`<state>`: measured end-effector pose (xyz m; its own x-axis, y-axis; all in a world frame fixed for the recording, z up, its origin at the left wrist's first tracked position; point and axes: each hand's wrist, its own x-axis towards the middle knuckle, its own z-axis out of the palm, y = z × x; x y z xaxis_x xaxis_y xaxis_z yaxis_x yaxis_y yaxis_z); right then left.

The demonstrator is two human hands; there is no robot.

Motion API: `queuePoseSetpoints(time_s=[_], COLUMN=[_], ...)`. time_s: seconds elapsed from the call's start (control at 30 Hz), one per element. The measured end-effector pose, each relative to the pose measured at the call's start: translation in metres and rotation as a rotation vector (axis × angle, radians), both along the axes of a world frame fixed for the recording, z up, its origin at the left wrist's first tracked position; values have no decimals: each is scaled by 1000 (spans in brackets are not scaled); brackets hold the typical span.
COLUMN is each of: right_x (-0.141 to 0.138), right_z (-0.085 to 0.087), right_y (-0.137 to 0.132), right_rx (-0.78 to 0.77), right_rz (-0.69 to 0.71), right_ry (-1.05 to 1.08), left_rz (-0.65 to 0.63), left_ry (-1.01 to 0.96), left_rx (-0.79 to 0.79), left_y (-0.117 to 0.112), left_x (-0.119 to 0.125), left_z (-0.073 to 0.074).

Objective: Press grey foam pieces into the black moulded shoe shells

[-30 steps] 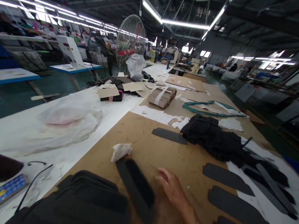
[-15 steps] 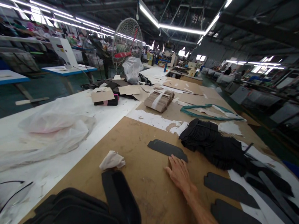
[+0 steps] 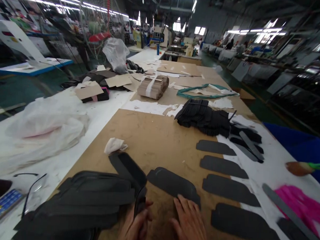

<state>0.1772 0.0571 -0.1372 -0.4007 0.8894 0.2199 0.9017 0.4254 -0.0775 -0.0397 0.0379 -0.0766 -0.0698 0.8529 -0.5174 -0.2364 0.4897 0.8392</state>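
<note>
My right hand [image 3: 189,224] lies flat on the brown board [image 3: 154,137], fingers stretched out, its tips on the near end of a flat dark grey cut piece [image 3: 173,183]. My left hand [image 3: 136,226] is closed round the near end of a long dark grey piece [image 3: 128,168] that angles away to the upper left. To the left of that hand lies a big stack of similar dark pieces [image 3: 83,201]. Several single dark pieces [image 3: 224,166] lie in a column to the right.
A crumpled white rag [image 3: 114,145] sits on the board; a black pile [image 3: 203,118] lies farther back. White plastic bags [image 3: 41,126] lie at the left, a calculator [image 3: 5,202] at the near left. A brush [image 3: 300,168] and pink material [image 3: 300,205] lie at the right.
My right hand pulled back toward me, dragging the dark piece from mid-board to the near edge. My left hand came into view gripping the long piece. The camera tilted down and right.
</note>
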Motion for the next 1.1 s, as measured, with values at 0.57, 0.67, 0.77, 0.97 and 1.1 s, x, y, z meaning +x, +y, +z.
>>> queuePoseSetpoints(time_s=[0.57,0.67,0.77,0.97,1.1], right_x=[6,-14,-32,-30,-16], right_z=[44,56,66,78,77], right_y=[-60,-55,-48,-37,-40], right_rx=[-463,-826,-1054,-1218,-1162], right_rz=[-143,-269,-359,-342,-365], right_ry=[382,662,844,1043,1032], left_rz=[264,299,284,206,158], left_ry=[-606,-609,-598,-586,-438], left_rx=[-362,-362,-356,-343,-301], left_y=[15,16,15,12,10], left_x=[31,37,40,37,31], left_z=[4,3,2,1,2])
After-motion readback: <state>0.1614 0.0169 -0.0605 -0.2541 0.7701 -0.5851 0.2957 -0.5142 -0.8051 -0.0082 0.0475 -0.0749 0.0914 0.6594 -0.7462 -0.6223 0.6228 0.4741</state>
